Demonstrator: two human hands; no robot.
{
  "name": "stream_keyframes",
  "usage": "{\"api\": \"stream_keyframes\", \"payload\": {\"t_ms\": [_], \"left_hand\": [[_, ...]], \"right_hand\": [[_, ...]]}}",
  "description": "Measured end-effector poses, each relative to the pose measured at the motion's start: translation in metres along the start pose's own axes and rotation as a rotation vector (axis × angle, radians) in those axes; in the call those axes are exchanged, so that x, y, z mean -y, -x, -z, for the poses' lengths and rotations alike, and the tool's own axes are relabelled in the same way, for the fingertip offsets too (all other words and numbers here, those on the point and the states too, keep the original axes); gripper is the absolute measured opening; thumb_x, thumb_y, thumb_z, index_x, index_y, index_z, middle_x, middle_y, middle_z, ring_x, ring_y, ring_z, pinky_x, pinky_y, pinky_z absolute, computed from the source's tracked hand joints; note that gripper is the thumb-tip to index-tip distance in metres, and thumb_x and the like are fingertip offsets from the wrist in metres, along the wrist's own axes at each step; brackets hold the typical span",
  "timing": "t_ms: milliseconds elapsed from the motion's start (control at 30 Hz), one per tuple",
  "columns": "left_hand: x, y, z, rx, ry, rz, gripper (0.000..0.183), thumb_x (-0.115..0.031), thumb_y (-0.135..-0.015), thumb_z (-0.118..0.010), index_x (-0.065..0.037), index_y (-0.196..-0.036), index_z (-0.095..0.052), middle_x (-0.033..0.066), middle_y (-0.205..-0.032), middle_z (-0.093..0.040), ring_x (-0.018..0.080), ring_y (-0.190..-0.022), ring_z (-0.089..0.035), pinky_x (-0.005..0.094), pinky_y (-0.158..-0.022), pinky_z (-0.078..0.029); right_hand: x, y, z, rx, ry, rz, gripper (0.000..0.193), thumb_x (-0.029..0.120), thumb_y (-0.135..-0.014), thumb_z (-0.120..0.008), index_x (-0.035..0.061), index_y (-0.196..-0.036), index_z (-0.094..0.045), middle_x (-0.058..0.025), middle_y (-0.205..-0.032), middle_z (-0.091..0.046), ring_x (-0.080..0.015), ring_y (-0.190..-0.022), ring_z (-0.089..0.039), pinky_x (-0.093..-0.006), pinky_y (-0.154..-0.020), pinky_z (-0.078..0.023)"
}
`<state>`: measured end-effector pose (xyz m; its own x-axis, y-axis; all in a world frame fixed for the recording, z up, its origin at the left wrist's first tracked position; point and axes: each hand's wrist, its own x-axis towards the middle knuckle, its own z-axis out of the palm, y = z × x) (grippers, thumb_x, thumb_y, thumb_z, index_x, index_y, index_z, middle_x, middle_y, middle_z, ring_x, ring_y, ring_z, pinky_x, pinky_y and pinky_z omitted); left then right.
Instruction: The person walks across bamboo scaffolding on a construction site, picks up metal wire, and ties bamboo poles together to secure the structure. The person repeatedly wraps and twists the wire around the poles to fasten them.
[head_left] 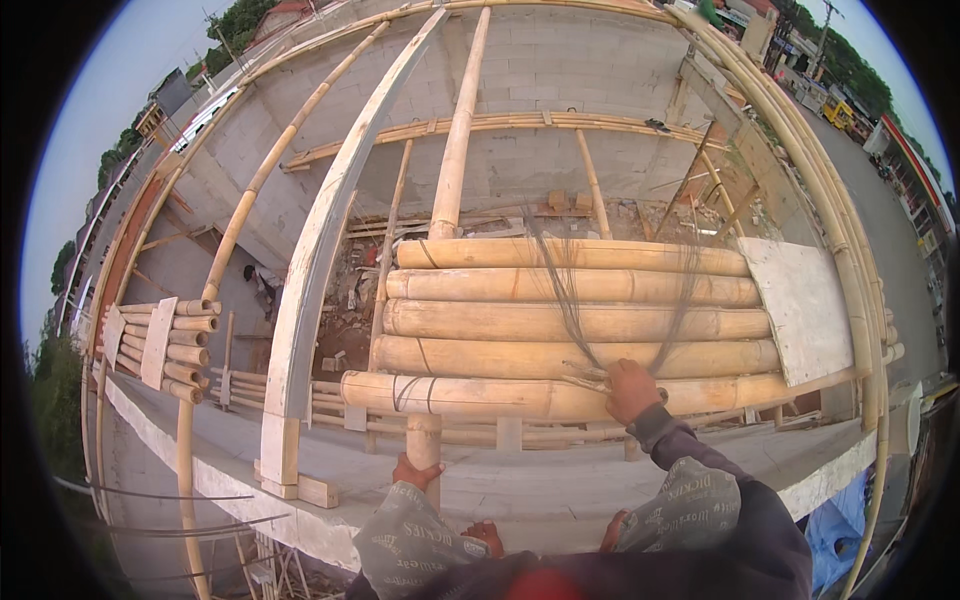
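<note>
Several thick bamboo poles lie side by side before me as a platform. My right hand is closed around a bundle of thin dark wires just above the nearest pole. The wires fan out forward across the poles, and pale stick-like ends jut left from my fist. My left hand is wrapped around a bamboo support pole that runs under the platform; its arm is hidden behind my knee. Dark ties loop round the nearest pole's left part.
A pale board lies over the poles' right ends. A long wooden beam slants up at left. Beneath my feet runs a concrete ledge. Far below are rubble and a person. Cut bamboo sits left.
</note>
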<state>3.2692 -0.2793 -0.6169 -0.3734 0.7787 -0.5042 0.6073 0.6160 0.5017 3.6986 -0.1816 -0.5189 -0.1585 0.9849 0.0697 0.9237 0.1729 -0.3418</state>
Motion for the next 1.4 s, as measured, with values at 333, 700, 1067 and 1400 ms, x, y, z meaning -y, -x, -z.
{"api": "stream_keyframes", "payload": {"t_ms": [333,700,1067,1400], "left_hand": [[0.025,-0.004,-0.006,0.059,0.221,-0.141,0.063,-0.027,-0.058,-0.083,0.006,-0.103,-0.054,0.0165,-0.088,-0.066,0.0261,-0.080,-0.067,0.0360,-0.071,-0.052],[-0.009,0.029,0.007,0.016,0.153,0.029,0.068,-0.026,-0.056,-0.083,0.006,-0.105,-0.048,0.0200,-0.090,-0.065,0.0282,-0.081,-0.066,0.0372,-0.072,-0.053],[-0.018,0.034,0.022,0.085,0.193,0.009,0.075,-0.027,-0.055,-0.082,0.007,-0.110,-0.044,0.0248,-0.096,-0.063,0.0316,-0.087,-0.065,0.0385,-0.074,-0.052],[0.003,0.021,0.006,0.025,0.061,0.037,0.066,-0.032,-0.058,-0.081,0.004,-0.102,-0.047,0.0236,-0.087,-0.064,0.0350,-0.080,-0.066,0.0394,-0.071,-0.052]], "right_hand": [[-0.004,0.005,-0.002,-0.026,-0.045,-0.051,0.017,0.005,-0.067,-0.058,0.0033,-0.084,-0.055,-0.0152,-0.086,-0.055,-0.0357,-0.087,-0.055,-0.0456,-0.074,-0.046],[0.004,0.010,-0.004,-0.066,0.010,0.063,0.023,-0.001,-0.059,-0.058,0.0026,-0.081,-0.050,-0.0162,-0.084,-0.050,-0.0359,-0.082,-0.051,-0.0451,-0.070,-0.044],[0.002,0.016,0.000,0.067,0.013,-0.050,0.023,0.002,-0.068,-0.057,0.0014,-0.090,-0.052,-0.0169,-0.095,-0.053,-0.0351,-0.094,-0.052,-0.0432,-0.081,-0.044],[0.005,0.006,-0.018,-0.031,0.057,0.042,0.017,-0.001,-0.069,-0.056,0.0016,-0.084,-0.048,-0.0158,-0.085,-0.051,-0.0359,-0.084,-0.051,-0.0452,-0.071,-0.043]]}}
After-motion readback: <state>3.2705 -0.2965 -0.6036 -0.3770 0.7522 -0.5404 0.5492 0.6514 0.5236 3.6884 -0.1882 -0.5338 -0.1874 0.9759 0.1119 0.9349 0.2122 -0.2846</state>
